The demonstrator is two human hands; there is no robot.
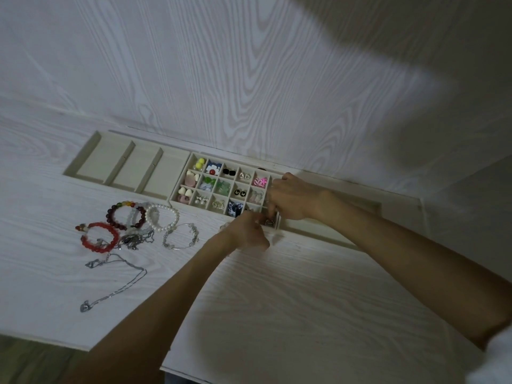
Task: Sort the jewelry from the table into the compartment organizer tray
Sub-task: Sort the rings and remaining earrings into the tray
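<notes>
We see both hands at the near right corner of the cream small-cell organizer tray (191, 157). Left hand (248, 231) has its fingers curled together, pinching something too small to identify. Right hand (291, 196) fingers are bent down at a small silvery piece (268, 222) in the corner cell; grip unclear. Red bead bracelet (98, 236), white pearl bracelet (162, 217) and silver chain necklace (116, 284) lie on the white woodgrain table (304, 300), left of the hands.

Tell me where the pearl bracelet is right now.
In the head view the pearl bracelet lies on the table, left of the hands, just in front of the organizer tray, between the dark red bead bracelet and the thin silver bangle.
</notes>
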